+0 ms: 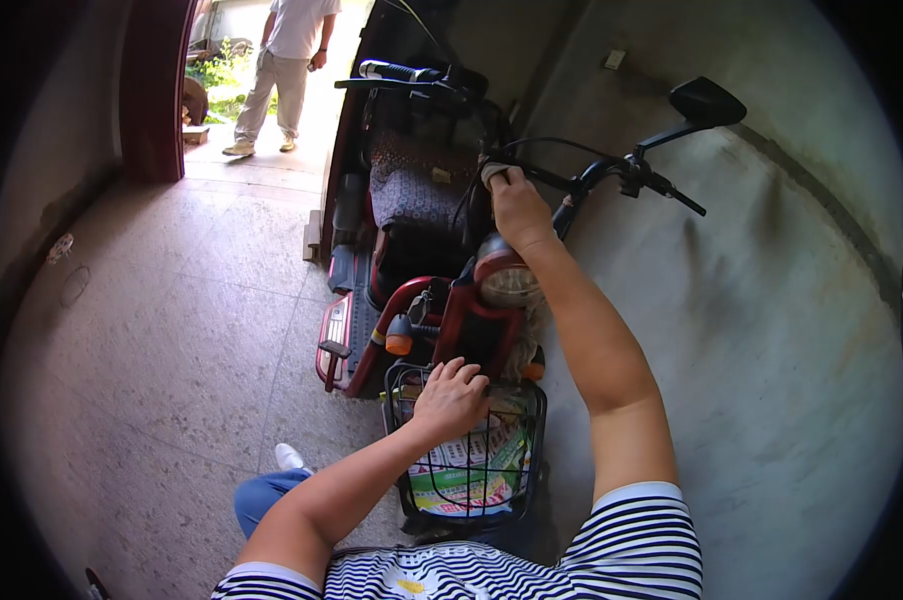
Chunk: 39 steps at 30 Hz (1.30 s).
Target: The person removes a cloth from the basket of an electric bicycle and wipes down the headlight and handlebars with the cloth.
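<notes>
One red scooter (476,315) fills the middle, with one headlight (511,285), one patterned seat cover (421,185) and two orange turn signals (398,337) — one left of the headlight, one right. One mirror (707,102) shows clearly at the far right. One wire basket (543,415) hangs at the near end, holding several printed papers (511,450), too overlapped to count. Far left there is one door frame (151,90), with one standing person (289,70) beyond. Three shoes (289,457) show: one near left, two far left. Two striped sleeves (631,540) show at the near edge — one left, one right.
</notes>
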Tool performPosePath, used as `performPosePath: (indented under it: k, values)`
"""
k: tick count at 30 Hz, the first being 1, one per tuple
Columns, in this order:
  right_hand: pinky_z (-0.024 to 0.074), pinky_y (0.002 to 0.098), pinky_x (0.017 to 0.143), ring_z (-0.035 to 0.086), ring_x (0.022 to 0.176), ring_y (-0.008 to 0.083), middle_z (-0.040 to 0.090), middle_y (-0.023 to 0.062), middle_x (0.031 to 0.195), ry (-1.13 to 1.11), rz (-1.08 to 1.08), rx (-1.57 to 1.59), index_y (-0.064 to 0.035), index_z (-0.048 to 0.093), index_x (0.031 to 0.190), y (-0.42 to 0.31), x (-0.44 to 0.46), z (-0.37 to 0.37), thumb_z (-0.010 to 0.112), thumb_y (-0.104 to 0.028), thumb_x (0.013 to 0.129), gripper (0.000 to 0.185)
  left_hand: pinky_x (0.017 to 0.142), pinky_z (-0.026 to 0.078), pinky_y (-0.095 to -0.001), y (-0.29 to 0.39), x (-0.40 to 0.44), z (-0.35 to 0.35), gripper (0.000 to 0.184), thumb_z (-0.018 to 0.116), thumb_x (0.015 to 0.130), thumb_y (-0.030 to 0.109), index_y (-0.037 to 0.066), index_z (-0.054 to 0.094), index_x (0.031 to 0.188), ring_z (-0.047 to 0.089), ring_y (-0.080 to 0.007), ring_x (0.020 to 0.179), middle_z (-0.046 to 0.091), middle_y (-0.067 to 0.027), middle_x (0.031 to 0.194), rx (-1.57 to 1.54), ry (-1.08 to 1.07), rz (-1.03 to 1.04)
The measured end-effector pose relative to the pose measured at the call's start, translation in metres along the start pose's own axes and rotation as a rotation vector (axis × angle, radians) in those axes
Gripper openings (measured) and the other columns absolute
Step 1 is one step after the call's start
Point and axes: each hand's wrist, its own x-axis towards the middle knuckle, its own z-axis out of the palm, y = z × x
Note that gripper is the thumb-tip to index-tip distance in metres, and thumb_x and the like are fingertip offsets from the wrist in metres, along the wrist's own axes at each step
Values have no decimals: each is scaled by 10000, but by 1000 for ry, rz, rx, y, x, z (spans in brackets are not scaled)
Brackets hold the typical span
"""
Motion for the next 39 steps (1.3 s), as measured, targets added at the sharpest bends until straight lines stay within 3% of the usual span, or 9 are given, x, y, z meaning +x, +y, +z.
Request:
performPosePath:
  k: [17,25,28,31,33,34,35,37,39]
  values:
    - [499,449,851,619,949,363,627,163,1031,-215,-23,60,-95,654,983,3,0,-19,502,-131,859,199,1064,335,-445,-3,-1,0,323,614,844,303,97,631,1092,436,-312,1261,567,-78,1226,-29,46,18]
    - [490,452,794,601,899,406,611,222,942,329,-38,269,-21,629,991,26,-3,-131,546,-56,803,208,1009,398,-410,-1,-2,-4,323,643,827,238,86,608,1110,490,-306,1199,583,-88,1183,-106,162,56]
    - [495,423,803,615,927,389,623,229,970,301,-30,425,7,590,1024,-3,-20,-196,556,-75,812,230,896,463,-360,1,2,-15,227,621,845,74,60,566,1065,577,-298,1002,585,-98,1047,-540,451,-5]
    - [501,375,818,645,953,318,645,206,1002,47,-53,746,11,541,1070,-43,-54,-209,580,-117,824,280,862,446,-288,20,-2,-51,146,486,971,132,61,521,1093,551,-143,941,535,-28,961,-1037,687,-205]
    - [502,357,819,648,926,269,651,166,985,-17,-108,890,5,538,1072,-68,-77,-181,589,-131,832,281,851,444,-256,43,-6,-90,233,433,999,205,36,485,1150,538,-114,943,521,-26,1005,-965,883,-152]
    - [500,347,816,647,923,253,653,158,981,-89,-69,1017,5,542,1062,-74,-88,-150,597,-141,840,272,871,433,-243,53,-6,-97,309,382,1015,256,16,456,1196,517,-111,983,508,-44,1089,-1189,850,41]
    - [498,337,813,646,919,238,656,150,977,-163,-30,1144,5,547,1053,-79,-98,-122,606,-152,848,265,868,461,-245,10,-8,-62,293,421,995,167,16,438,1244,535,-124,995,522,-60,1142,-2061,486,49]
    - [495,325,792,642,897,202,660,127,974,-365,112,1372,11,578,1028,-94,-117,-102,630,-197,865,269,824,512,-260,33,1,-71,267,446,963,66,25,465,1225,586,-131,949,567,-67,1123,-877,792,-56]
    - [495,326,769,648,866,218,656,137,977,-337,67,1291,14,610,1027,-82,-131,-104,639,-251,878,305,759,511,-243,15,1,-77,228,504,946,61,45,491,1173,596,-109,916,588,-49,1070,-1221,652,-167]
